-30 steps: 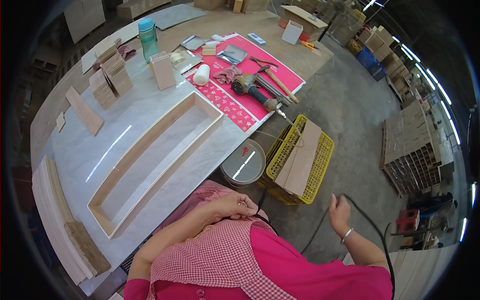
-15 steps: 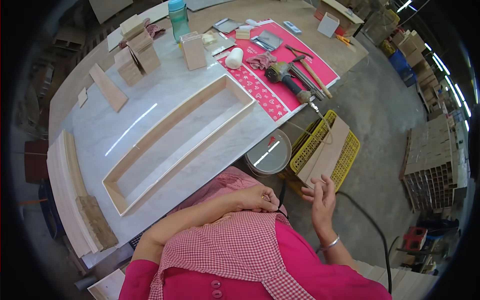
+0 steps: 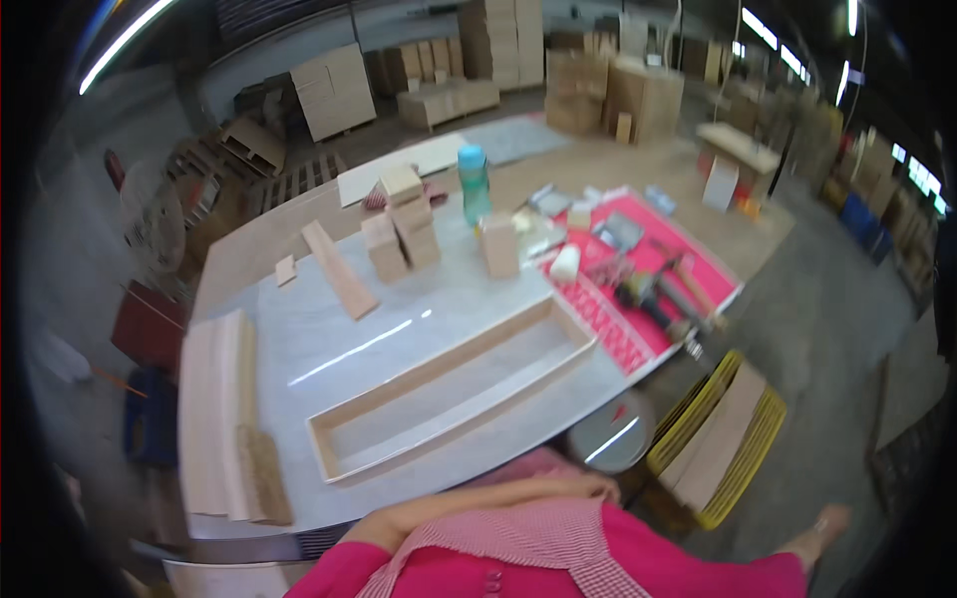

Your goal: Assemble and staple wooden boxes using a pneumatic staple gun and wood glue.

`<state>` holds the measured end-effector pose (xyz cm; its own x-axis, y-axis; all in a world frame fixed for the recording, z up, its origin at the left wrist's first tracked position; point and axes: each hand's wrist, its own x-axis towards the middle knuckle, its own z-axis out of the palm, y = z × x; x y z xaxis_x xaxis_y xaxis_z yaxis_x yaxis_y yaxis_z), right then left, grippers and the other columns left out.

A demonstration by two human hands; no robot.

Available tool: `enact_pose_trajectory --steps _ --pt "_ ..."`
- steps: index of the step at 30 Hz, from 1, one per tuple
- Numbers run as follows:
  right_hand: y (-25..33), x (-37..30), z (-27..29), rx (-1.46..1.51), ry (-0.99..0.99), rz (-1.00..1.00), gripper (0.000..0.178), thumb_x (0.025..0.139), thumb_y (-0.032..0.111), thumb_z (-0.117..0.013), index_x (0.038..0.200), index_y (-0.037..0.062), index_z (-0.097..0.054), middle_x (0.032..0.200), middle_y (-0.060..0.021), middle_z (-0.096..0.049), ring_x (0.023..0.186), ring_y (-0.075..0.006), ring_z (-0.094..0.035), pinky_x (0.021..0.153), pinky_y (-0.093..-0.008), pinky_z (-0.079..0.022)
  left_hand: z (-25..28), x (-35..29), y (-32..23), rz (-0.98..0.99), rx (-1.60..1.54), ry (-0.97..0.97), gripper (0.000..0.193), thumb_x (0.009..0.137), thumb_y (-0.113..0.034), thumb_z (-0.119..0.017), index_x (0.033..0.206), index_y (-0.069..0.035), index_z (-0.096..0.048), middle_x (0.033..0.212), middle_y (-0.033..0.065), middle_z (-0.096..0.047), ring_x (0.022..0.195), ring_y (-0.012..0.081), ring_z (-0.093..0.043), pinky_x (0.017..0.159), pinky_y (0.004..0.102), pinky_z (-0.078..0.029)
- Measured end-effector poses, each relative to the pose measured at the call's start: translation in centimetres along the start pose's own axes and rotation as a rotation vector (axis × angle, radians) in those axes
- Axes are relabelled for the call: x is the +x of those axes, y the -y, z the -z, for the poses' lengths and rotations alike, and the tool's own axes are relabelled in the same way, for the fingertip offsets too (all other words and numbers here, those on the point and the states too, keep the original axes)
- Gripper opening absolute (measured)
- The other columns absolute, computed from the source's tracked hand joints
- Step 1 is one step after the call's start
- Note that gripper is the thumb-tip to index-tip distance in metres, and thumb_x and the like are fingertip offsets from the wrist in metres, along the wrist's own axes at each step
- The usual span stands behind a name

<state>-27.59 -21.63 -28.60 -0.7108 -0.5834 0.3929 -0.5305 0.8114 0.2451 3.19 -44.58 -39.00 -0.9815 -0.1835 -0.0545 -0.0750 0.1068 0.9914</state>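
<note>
My left hand (image 3: pixel 596 486) lies against my waist, beside the red-and-white checked apron (image 3: pixel 528 543). Its fingers look curled closed, and blur hides whatever may be in them. Out to the right, away from my body, my right hand (image 3: pixel 831 520) is low over the floor, its fingers smeared by motion. Ahead of me on the pale marbled tabletop (image 3: pixel 299 344) lies a long, narrow wooden frame (image 3: pixel 454 404), touched by neither hand. A yellow plastic basket (image 3: pixel 770 424) holding flat wooden boards (image 3: pixel 720 439) stands between the table and my right hand.
A round lidded bucket (image 3: pixel 610 439) stands by the table's near edge. On a pink sheet (image 3: pixel 720 274) lie a nail gun (image 3: pixel 653 299) and a hammer (image 3: pixel 693 284). Wooden blocks (image 3: pixel 399 239), a turquoise bottle (image 3: pixel 474 189) and stacked wood strips (image 3: pixel 214 419) are on the table.
My view has tilted up and swung left, showing more of the workshop behind the table. My right hand has moved outward to the right. My left hand stays at my waist.
</note>
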Motion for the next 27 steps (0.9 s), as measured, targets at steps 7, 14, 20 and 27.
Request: enact_pose_trajectory --steps 7,14,20,27 --pt "14.6 -0.8 -15.6 -0.181 0.954 0.445 0.033 0.099 0.032 -0.047 0.107 0.0052 -0.064 0.095 -0.0078 -0.068 0.083 -0.0185 -0.065 0.073 -0.0329 -0.053 -0.6 1.0 4.5 -0.194 0.01 0.034 0.047 0.096 -0.042 -0.048 0.112 0.001 -0.061 0.104 0.0138 -0.067 0.094 0.0246 -0.062 0.081 0.035 -0.049" --pt "18.4 28.5 -33.2 -0.106 1.631 0.57 0.036 0.094 0.039 -0.057 0.089 0.0058 -0.069 0.074 -0.0105 -0.069 0.064 -0.022 -0.066 0.061 -0.0366 -0.053 2.4 -8.0 -5.5 0.018 0.203 -0.335 0.039 0.095 -0.03 -0.054 0.12 0.0 -0.059 0.111 0.0173 -0.063 0.101 0.0293 -0.061 0.088 0.0382 -0.049" --pt "12.6 16.5 -20.5 -0.249 0.537 0.837 0.023 0.083 0.022 -0.062 0.093 0.0022 -0.069 0.094 -0.0134 -0.072 0.073 -0.0276 -0.068 0.064 -0.0428 -0.053 -1.9 -21.3 -13.1 0.02 -0.286 -1.079 0.034 0.095 -0.019 -0.059 0.122 0.002 -0.058 0.113 0.014 -0.062 0.103 0.0223 -0.061 0.088 0.0332 -0.049" --pt "36.2 -2.0 2.6 0.0 1.068 0.789 0.019 0.088 0.02 -0.061 0.087 0.0012 -0.067 0.074 -0.0098 -0.065 0.057 -0.0193 -0.06 0.053 -0.0344 -0.05 -1.4 -27.3 -16.1 -0.46 -0.109 -1.438 0.03 0.087 -0.014 -0.065 0.112 0.003 -0.06 0.1 0.0141 -0.063 0.087 0.0197 -0.062 0.075 0.0286 -0.047"
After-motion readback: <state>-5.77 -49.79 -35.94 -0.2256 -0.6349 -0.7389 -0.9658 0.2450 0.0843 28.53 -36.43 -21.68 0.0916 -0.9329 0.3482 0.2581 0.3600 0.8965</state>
